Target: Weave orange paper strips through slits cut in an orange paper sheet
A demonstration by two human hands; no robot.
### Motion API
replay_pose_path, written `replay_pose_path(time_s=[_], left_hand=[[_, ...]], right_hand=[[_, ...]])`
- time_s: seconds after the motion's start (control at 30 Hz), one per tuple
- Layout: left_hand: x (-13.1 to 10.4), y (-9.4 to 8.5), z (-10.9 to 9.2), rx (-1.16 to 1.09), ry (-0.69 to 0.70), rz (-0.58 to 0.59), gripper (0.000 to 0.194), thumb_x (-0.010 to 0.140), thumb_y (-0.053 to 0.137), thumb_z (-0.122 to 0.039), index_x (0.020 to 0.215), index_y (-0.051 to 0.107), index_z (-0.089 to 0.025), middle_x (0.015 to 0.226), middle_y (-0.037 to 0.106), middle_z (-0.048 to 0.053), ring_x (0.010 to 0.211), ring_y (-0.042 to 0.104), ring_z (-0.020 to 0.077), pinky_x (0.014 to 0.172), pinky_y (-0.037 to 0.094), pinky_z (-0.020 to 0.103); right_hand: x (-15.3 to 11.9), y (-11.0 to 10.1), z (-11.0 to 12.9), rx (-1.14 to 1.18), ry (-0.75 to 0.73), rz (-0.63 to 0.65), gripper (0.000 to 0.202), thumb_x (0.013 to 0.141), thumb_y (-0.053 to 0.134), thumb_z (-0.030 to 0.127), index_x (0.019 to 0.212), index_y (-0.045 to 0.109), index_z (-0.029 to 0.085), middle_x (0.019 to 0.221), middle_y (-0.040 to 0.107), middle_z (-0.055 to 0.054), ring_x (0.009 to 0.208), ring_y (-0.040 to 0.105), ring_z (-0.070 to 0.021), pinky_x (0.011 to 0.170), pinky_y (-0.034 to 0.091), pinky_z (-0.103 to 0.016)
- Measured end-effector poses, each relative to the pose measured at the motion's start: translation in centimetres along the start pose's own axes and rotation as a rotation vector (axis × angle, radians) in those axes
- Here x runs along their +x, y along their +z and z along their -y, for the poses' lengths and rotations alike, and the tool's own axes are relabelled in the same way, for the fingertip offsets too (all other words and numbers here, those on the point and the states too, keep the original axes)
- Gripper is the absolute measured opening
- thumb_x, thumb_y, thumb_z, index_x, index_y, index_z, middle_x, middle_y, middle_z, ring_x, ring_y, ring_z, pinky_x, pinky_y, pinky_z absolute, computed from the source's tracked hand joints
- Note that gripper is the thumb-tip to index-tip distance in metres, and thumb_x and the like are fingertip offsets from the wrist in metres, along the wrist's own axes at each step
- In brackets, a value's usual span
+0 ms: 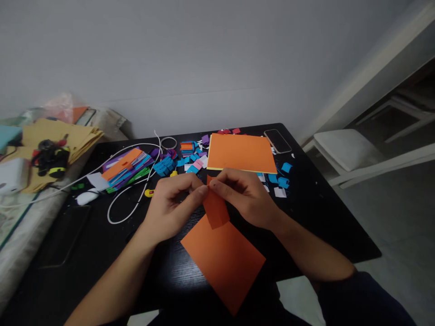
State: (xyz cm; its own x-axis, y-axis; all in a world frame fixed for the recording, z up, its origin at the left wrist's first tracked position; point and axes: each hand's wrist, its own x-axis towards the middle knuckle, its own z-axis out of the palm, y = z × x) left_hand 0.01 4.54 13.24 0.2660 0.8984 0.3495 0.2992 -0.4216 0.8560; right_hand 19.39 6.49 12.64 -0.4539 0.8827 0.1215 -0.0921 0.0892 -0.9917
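As I'm watching, left hand (174,203) and right hand (250,198), half-closed, are pinching an orange paper strip (217,209) over a rectangular orange paper sheet (224,262).

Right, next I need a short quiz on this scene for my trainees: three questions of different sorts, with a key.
1. True or false: the left hand and the right hand both touch the orange paper strip.

2. What lies near the far right corner of the black table?
A. a white cable
B. a smartphone
C. a pair of scissors

3. Fill in: beneath the large orange sheet beyond the hands, a ____ edge shows.

Key
1. True
2. B
3. yellow
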Motion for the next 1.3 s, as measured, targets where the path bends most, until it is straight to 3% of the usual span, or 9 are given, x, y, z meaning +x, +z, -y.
replay_pose_path(time_s=[0.63,0.97,1.07,1.2,1.3], left_hand=[[0.1,0.0,-0.1,0.040,0.014,-0.010,0.033,0.096,0.061,-0.023,0.064,0.056,-0.019,0.059,0.054,-0.003,0.055,0.046,0.0108,0.052,0.035,0.026],[0.0,0.2,0.1,-0.015,-0.091,-0.055,0.030,0.098,0.065,-0.035,0.073,0.065,-0.019,0.063,0.056,-0.003,0.058,0.046,0.0110,0.055,0.036,0.026],[0.0,0.1,0.5,-0.043,-0.115,-0.074,0.031,0.100,0.064,-0.037,0.075,0.065,-0.019,0.065,0.056,-0.003,0.059,0.046,0.0113,0.056,0.037,0.026],[0.2,0.0,0.8,-0.082,-0.172,-0.110,0.034,0.101,0.062,-0.040,0.075,0.062,-0.019,0.066,0.055,-0.002,0.060,0.047,0.0120,0.055,0.037,0.026],[0.3,0.1,1.0,-0.113,-0.213,-0.109,0.035,0.102,0.060,-0.042,0.076,0.060,-0.019,0.065,0.054,-0.002,0.059,0.046,0.0121,0.055,0.036,0.027]], right_hand=[[0.0,0.1,-0.1,-0.012,-0.002,-0.003,0.036,0.094,0.073,0.049,0.078,0.066,0.018,0.069,0.057,0.002,0.063,0.048,-0.0110,0.056,0.036,-0.026],[0.1,-0.1,-0.2,-0.067,-0.086,-0.107,0.033,0.096,0.071,0.044,0.076,0.067,0.019,0.069,0.059,0.002,0.063,0.052,-0.0111,0.058,0.041,-0.025],[0.2,-0.2,-0.2,-0.078,-0.103,-0.136,0.027,0.101,0.064,0.042,0.086,0.072,0.020,0.079,0.067,0.000,0.073,0.061,-0.0132,0.066,0.048,-0.026],[0.2,-0.5,-0.1,0.004,-0.100,-0.122,0.020,0.102,0.063,0.032,0.119,0.071,0.026,0.104,0.076,-0.004,0.096,0.072,-0.0176,0.085,0.057,-0.032],[0.1,-0.6,-0.3,0.030,-0.114,-0.069,0.026,0.097,0.067,0.024,0.123,0.070,0.026,0.118,0.075,-0.005,0.106,0.072,-0.0196,0.093,0.059,-0.035]])
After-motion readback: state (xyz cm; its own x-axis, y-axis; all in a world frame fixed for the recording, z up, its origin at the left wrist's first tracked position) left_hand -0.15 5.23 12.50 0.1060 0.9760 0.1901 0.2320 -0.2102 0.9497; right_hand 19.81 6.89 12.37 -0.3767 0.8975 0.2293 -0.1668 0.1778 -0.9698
